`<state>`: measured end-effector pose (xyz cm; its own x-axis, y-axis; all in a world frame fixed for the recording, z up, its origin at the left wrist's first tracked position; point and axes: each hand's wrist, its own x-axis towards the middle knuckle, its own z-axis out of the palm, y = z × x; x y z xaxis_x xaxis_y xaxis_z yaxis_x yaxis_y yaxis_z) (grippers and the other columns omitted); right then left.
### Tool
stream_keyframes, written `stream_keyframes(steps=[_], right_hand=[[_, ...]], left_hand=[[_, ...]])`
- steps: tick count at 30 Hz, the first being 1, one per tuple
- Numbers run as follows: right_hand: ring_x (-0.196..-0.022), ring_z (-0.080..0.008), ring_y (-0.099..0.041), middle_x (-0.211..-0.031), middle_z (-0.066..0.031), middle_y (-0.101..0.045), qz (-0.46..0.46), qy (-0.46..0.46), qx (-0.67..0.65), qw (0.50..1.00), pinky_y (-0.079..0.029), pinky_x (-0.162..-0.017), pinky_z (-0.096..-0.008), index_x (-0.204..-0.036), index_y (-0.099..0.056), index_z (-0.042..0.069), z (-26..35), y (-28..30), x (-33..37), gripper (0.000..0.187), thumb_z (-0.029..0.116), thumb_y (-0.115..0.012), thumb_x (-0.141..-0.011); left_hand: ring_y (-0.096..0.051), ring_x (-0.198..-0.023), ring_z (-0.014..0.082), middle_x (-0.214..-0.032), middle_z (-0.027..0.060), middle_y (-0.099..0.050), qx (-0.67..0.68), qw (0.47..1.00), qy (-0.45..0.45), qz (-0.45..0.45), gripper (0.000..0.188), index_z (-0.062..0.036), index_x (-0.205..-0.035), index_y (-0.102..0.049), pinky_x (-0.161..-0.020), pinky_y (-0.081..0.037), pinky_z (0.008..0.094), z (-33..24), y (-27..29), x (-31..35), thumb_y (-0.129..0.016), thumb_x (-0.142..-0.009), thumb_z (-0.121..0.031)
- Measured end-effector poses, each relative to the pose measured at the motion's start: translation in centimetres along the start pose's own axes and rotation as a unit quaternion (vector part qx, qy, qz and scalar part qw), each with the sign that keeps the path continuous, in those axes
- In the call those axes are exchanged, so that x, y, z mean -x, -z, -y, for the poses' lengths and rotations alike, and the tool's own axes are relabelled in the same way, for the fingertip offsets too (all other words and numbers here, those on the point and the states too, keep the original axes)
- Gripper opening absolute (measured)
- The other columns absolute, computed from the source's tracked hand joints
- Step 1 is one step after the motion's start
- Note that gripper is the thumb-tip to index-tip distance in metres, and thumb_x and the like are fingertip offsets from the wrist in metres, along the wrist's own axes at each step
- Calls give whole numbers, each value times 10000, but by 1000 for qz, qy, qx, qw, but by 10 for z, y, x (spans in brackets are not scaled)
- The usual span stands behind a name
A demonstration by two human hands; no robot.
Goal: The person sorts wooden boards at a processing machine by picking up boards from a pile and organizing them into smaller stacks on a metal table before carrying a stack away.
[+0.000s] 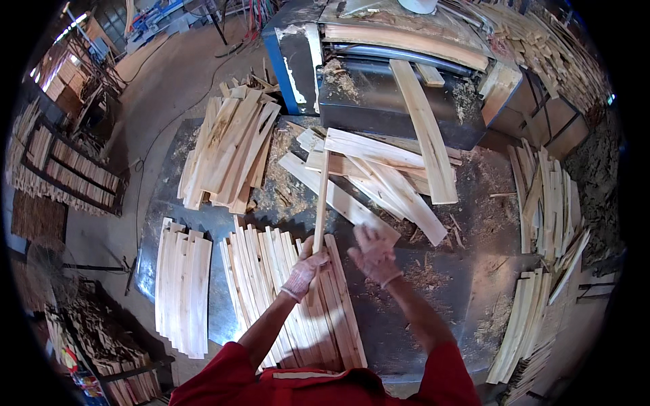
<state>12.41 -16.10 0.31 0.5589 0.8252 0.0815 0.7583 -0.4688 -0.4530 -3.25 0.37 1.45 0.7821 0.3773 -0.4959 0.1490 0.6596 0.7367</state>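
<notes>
My left hand [308, 271], in a pale glove, is closed around a narrow wooden board [321, 203] turned on its edge, which points away from me. Below that hand a row of boards [271, 291] stands packed side by side on the table. My right hand [374, 256], also gloved and slightly blurred, has its fingers spread. It is by the near end of a loose board [338, 197]; whether it touches that board I cannot tell. Beyond it, several boards lie crossed in a loose heap [399, 183].
A flat stack of boards [183, 284] lies on the left, with a rougher pile [230, 149] behind it. At the back stands a machine with rollers [406, 57], and one long board [426, 135] slants down from its bed. Wood chips litter the dark metal table [433, 325]. More boards [548, 203] line the right.
</notes>
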Motion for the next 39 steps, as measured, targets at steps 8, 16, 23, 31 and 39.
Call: stream_keyframes(steps=[8, 16, 23, 31, 39], right_hand=[[-1043, -389, -572, -1114, -184, -574, 126, -173, 115, 970, -465, -933, -490, -1422, -423, 37, -53, -11, -45, 881, 450, -726, -706], [-1103, -399, -541, -1183, -201, -558, -25, -224, 26, 974, -481, -955, -490, -1282, -509, 45, 13, 26, 89, 706, 336, -766, -692], [-1104, -418, -532, -1204, -203, -542, -142, -232, 56, 961, -462, -948, -540, -1346, -447, 54, 48, 6, 217, 817, 345, -794, -666], [-1053, -385, -588, -1197, -179, -582, -163, -242, -13, 956, -509, -893, -514, -1362, -481, 54, 78, 26, 227, 771, 354, -798, -726], [-976, -311, -653, -1211, -215, -588, 42, -164, -944, 283, -579, -814, -449, -1357, -461, -32, 74, 25, 197, 688, 471, -625, -917]], left_hand=[[-603, -1073, 399, -1258, 231, -532, -552, 800, -100, -212, 788, -173, -1431, -411, -905, -526, 469, -35, 16, 43, -799, -749, -239], [-612, -1066, 428, -1325, 242, -480, -616, 736, -172, -224, 815, -201, -1429, -411, -889, -540, 489, -44, 51, 96, -813, -721, -232], [-545, -1187, 271, -1327, 167, -515, -343, 893, -219, -193, 739, -44, -1451, -394, -983, -487, 361, -28, 103, 139, -733, -795, -55], [-631, -1101, 249, -1261, 159, -641, -286, 891, -232, -265, 684, -19, -1482, -419, -958, -493, 350, 30, 256, 229, -703, -881, -180], [-640, -988, 152, -1086, 63, -683, -124, 954, -31, -270, 469, 40, -1349, -538, -898, -502, 279, 106, 292, 225, -634, -968, -216]])
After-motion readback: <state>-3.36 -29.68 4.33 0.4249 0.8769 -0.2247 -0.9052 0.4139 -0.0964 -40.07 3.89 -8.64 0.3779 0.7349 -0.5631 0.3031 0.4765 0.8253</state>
